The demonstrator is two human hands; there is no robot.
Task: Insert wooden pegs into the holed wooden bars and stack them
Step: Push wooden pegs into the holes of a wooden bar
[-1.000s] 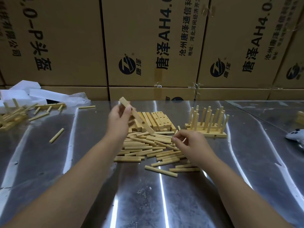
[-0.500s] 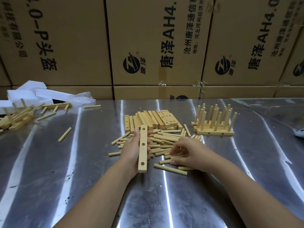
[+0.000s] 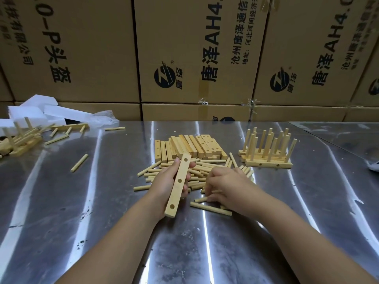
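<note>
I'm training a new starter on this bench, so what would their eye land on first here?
At the centre of the shiny metal table, the left hand grips a three-holed wooden bar while the right hand reaches into a pile of loose pegs. Behind them lies a row of bare bars, and to the right stands a finished stack bristling with upright pegs.

A pale wooden bar (image 3: 178, 187) with 3 round holes along its face is gripped in the left hand (image 3: 167, 181), held tilted with its near end lowest. Behind it and to its right lies a loose heap of short round pegs (image 3: 203, 169), lying flat and criss-crossed, with a row of unfilled holed bars (image 3: 184, 147) packed side by side just beyond. Further right sit stacked bars (image 3: 268, 163) with many pegs standing upright in them.
</note>
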